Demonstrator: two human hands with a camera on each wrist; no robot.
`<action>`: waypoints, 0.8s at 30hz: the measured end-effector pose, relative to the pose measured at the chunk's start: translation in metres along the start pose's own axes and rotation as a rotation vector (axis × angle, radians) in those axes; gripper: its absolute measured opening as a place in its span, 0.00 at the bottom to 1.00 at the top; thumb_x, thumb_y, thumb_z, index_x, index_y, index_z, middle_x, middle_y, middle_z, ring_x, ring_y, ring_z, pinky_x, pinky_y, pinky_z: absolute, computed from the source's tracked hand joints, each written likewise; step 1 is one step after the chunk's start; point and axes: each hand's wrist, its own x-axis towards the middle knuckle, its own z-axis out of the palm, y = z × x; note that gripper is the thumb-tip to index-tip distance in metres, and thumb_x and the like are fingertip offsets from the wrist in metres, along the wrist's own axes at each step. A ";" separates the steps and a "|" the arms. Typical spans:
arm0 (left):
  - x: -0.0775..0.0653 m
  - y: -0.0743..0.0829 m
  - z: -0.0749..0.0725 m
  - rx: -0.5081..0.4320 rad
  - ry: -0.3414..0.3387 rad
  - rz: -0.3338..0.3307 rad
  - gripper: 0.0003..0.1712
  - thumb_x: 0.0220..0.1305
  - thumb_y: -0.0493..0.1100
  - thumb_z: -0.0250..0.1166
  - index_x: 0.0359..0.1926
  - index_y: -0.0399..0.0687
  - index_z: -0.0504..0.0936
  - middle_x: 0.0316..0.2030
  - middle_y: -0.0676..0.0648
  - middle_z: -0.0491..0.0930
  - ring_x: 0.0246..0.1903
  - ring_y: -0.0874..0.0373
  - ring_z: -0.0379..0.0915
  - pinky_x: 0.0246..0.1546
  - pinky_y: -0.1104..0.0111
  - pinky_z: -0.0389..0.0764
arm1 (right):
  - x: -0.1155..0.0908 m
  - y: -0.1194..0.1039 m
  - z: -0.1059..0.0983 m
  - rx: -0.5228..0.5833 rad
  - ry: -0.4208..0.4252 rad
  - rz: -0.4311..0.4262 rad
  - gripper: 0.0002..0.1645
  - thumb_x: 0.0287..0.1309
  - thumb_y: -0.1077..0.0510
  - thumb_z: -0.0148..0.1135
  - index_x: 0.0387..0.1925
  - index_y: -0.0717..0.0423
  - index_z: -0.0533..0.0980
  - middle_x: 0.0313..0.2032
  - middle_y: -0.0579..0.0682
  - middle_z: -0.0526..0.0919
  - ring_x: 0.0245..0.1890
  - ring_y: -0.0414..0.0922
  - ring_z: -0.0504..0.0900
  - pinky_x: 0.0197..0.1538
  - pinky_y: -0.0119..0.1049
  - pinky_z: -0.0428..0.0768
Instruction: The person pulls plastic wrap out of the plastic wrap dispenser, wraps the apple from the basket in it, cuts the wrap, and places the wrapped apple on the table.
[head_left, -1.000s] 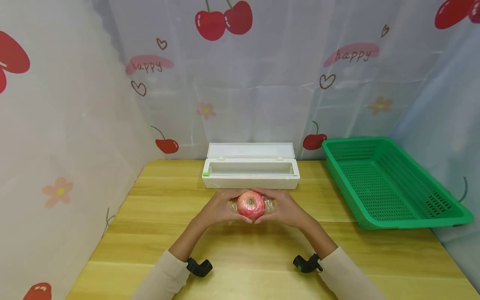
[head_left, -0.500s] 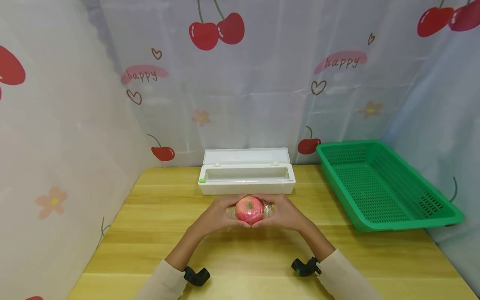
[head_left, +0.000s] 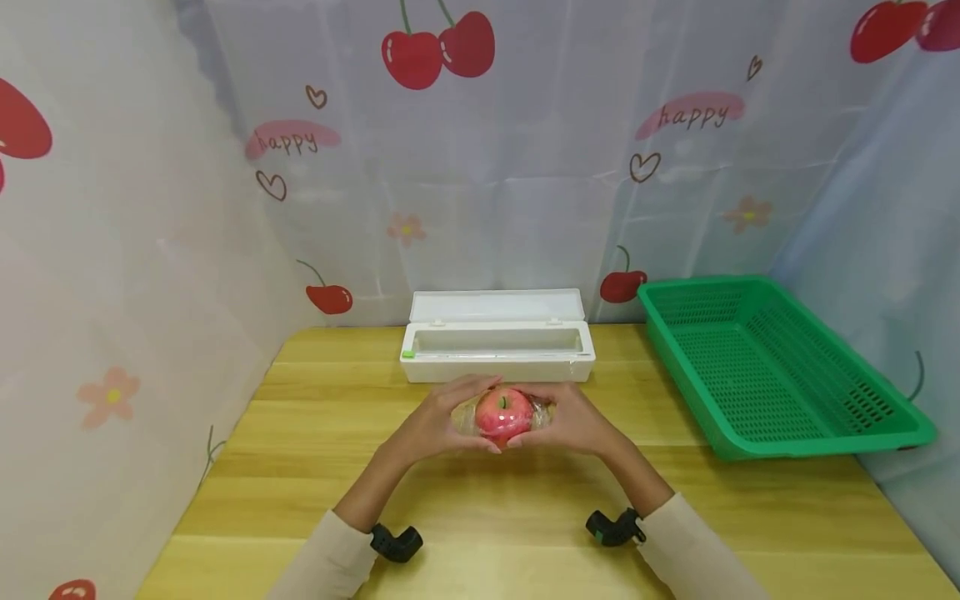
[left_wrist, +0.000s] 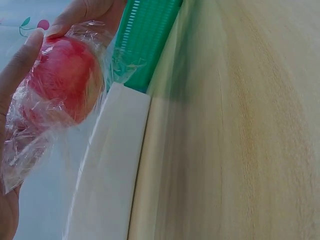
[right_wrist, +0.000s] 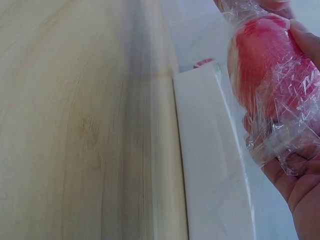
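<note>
A red apple in clear cling film is held up between both hands at the centre of the head view. My left hand curves round its left side, fingers on the far side and thumb on the near side. From the right, my right hand grips it the same way. Loose, crumpled film bunches between the apple and the left palm. More film gathers on the right palm's side. The stem points upward in the head view.
Behind the hands, a white cling film box stands with its lid raised and a small green piece at its left end. To the right, a green plastic basket sits on the wooden table. A printed curtain hangs behind.
The head view has tilted slightly down and back up. Both hands keep the apple in nearly the same spot. My left fingers have straightened a little, leaving a wider gap beside the apple.
</note>
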 end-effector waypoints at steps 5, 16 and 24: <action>0.000 0.000 -0.001 0.007 -0.011 0.023 0.55 0.40 0.52 0.86 0.70 0.46 0.73 0.65 0.48 0.75 0.64 0.53 0.73 0.61 0.62 0.77 | 0.001 0.000 -0.001 0.046 -0.005 0.035 0.41 0.42 0.44 0.85 0.60 0.43 0.81 0.52 0.39 0.85 0.51 0.40 0.83 0.52 0.36 0.84; 0.001 -0.003 0.001 -0.006 -0.008 0.070 0.49 0.43 0.53 0.85 0.67 0.46 0.76 0.63 0.47 0.76 0.64 0.53 0.73 0.61 0.64 0.77 | 0.000 0.001 -0.002 0.073 -0.011 0.068 0.38 0.44 0.45 0.84 0.59 0.43 0.82 0.51 0.39 0.85 0.49 0.41 0.84 0.49 0.36 0.86; 0.002 -0.002 0.001 -0.036 -0.021 0.081 0.50 0.38 0.46 0.87 0.66 0.44 0.77 0.63 0.46 0.76 0.64 0.52 0.72 0.61 0.64 0.78 | -0.001 0.002 -0.003 0.059 -0.006 0.101 0.36 0.46 0.45 0.83 0.58 0.50 0.83 0.48 0.43 0.88 0.43 0.44 0.83 0.42 0.36 0.86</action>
